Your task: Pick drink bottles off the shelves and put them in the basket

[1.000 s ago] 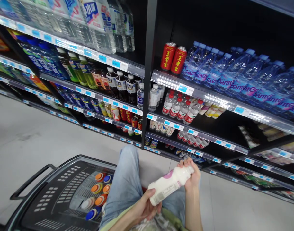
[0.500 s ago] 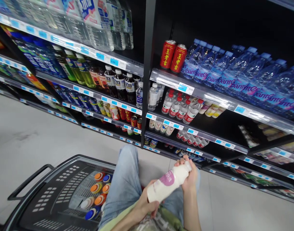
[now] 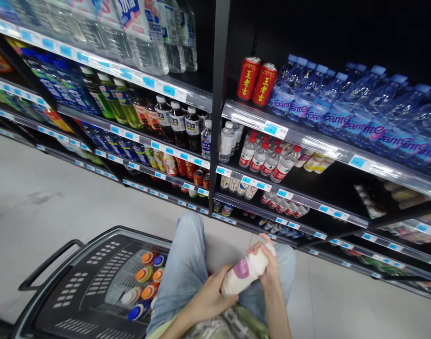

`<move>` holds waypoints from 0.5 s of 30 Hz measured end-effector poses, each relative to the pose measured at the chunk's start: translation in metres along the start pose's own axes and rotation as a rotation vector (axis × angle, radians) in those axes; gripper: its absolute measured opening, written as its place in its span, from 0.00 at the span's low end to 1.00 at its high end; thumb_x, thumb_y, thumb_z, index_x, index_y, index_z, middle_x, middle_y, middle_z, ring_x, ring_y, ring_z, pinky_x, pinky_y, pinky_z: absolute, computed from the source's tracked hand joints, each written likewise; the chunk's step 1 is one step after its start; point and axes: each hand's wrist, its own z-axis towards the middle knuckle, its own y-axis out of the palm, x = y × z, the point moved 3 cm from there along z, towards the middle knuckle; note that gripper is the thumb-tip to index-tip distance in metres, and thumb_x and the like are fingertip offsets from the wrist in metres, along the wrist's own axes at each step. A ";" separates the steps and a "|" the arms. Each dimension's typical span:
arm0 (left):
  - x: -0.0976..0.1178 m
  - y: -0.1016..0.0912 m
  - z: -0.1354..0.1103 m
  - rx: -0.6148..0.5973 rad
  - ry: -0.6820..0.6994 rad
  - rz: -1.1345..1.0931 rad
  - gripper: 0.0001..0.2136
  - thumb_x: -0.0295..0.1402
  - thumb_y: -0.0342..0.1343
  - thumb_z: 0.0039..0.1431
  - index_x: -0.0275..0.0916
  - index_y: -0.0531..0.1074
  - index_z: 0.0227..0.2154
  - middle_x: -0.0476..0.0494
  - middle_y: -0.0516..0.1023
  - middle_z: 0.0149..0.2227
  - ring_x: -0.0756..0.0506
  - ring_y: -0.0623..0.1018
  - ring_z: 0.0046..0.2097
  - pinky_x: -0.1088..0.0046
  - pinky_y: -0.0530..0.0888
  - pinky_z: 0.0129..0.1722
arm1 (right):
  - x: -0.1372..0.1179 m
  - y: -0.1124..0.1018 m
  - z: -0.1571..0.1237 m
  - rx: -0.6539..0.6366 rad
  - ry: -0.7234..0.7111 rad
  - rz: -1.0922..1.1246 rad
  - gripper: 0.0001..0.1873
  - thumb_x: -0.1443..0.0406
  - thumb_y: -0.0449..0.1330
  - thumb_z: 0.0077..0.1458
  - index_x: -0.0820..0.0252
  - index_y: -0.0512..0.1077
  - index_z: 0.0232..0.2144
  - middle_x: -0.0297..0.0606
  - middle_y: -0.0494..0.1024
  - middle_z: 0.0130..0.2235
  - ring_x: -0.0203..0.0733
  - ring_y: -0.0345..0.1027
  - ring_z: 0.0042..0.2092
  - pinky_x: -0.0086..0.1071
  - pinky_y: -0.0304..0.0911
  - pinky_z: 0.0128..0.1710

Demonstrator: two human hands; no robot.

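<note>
A white plastic bottle (image 3: 244,273) with a purple label patch is held slantwise above my lap, its neck toward the upper right. My left hand (image 3: 212,288) grips its base end, thumb beneath and fingers behind. Around the shoulder and neck my right hand (image 3: 268,266) is closed, with fingers laid over the top side. The cap is mostly covered by those fingers. To the left of my knee stands a black shopping basket (image 3: 77,296) with several bottles inside, their caps orange, blue and white, such as an orange cap (image 3: 143,274).
Shelves of drinks rise in front. Red cans (image 3: 264,84) and blue-capped water bottles (image 3: 321,96) stand on the upper right shelf, red-capped bottles (image 3: 286,164) below. A dark upright post (image 3: 220,61) divides the shelving. Grey floor (image 3: 70,193) lies between basket and shelves.
The bottle has come slightly lower and its label has turned. My right hand's fingers have shifted over the neck and cap. My left hand still holds the base.
</note>
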 end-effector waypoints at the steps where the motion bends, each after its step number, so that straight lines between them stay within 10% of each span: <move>1: 0.002 -0.002 0.001 -0.018 0.002 0.077 0.33 0.38 0.64 0.55 0.43 0.66 0.64 0.35 0.76 0.61 0.34 0.77 0.62 0.55 0.73 0.64 | 0.004 0.000 -0.003 -0.019 -0.019 -0.083 0.27 0.56 0.74 0.50 0.51 0.72 0.51 0.26 0.75 0.24 0.43 0.75 0.30 0.34 0.70 0.32; 15: 0.028 -0.035 0.000 0.064 0.124 0.219 0.29 0.24 0.59 0.53 0.43 0.73 0.59 0.38 0.73 0.64 0.39 0.73 0.66 0.58 0.68 0.70 | 0.042 0.011 -0.028 -0.317 0.070 -0.594 0.38 0.66 0.76 0.43 0.53 0.74 0.58 0.25 0.78 0.28 0.41 0.70 0.32 0.35 0.68 0.38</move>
